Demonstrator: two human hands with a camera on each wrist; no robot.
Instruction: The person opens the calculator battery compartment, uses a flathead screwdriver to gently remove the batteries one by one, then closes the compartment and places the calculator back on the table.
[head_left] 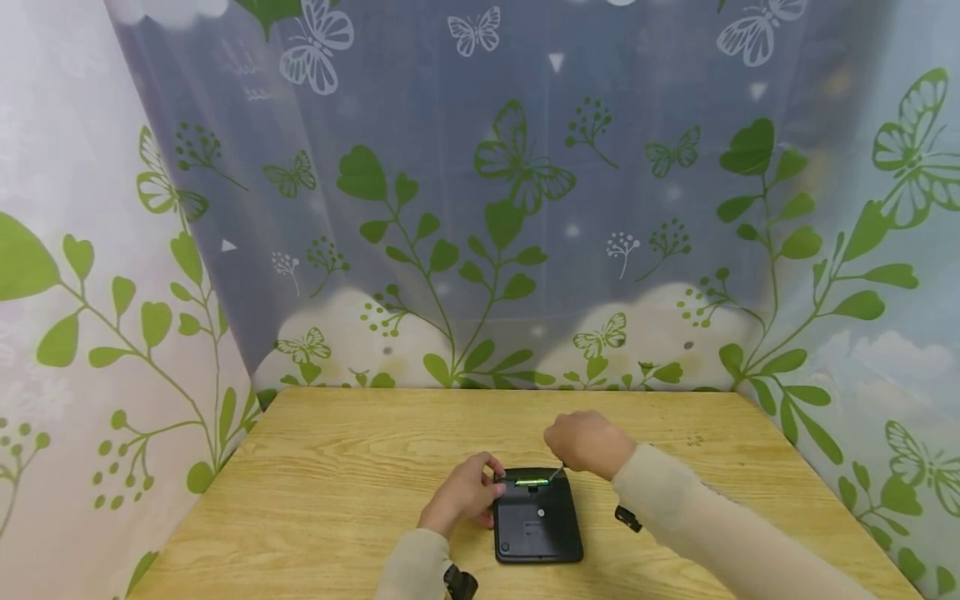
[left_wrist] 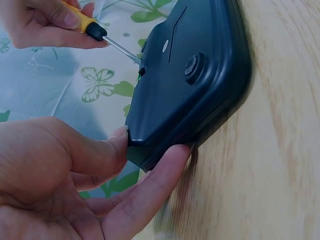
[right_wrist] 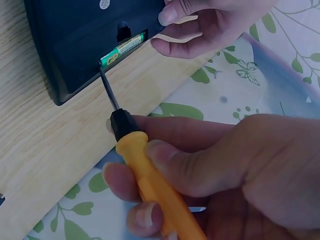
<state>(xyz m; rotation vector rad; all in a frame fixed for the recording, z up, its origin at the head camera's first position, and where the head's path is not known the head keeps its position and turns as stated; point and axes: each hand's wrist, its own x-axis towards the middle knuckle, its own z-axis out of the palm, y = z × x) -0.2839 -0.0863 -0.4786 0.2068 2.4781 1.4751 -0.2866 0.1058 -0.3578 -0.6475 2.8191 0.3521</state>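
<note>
A black calculator-like device point(head_left: 536, 537) lies underside up on the wooden table, its battery slot uncovered. A green and gold GP battery point(right_wrist: 122, 50) sits in that slot along the far edge. My left hand point(head_left: 467, 493) grips the device's far left corner, thumb on top and fingers against the side. In my right hand point(head_left: 588, 443) is a screwdriver point(right_wrist: 162, 192) with a yellow handle and black collar. Its metal shaft slants down to the device, the tip right at one end of the battery. A round rubber foot point(left_wrist: 194, 67) shows on the underside.
The wooden table point(head_left: 337, 467) extends around the device on all sides. Behind it hangs a curtain point(head_left: 450, 250) printed with green leaves and butterflies, with similar sheets left and right. A dark strapped wrist device point(head_left: 627, 518) sits at my right sleeve.
</note>
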